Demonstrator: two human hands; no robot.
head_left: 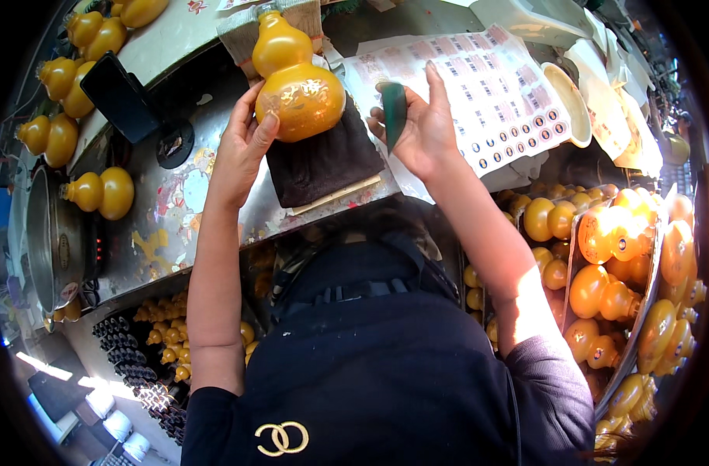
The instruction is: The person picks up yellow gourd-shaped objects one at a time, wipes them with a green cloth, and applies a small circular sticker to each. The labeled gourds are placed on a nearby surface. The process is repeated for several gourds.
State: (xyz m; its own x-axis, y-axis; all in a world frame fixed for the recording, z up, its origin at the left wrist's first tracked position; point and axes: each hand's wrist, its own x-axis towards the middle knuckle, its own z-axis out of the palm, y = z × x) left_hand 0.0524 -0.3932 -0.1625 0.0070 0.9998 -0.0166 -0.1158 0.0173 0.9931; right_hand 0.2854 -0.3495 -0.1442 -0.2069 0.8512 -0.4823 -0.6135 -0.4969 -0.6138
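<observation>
A glossy yellow gourd with shiny markings on its round lower body stands upright, its narrow neck pointing away from me. My left hand grips the gourd's lower left side, thumb in front. To the right of it, my right hand holds a flat, dark green scraper-like piece with a rounded edge, thumb stretched away from it. A folded dark cloth lies under and in front of the gourd. Sheets of printed stickers spread out behind my right hand.
More yellow gourds line the left side, near a phone on a stand and a metal pan. Crates of gourds stand at the right. A cream oval dish sits beside the sticker sheets. The metal worktop carries stuck paper scraps.
</observation>
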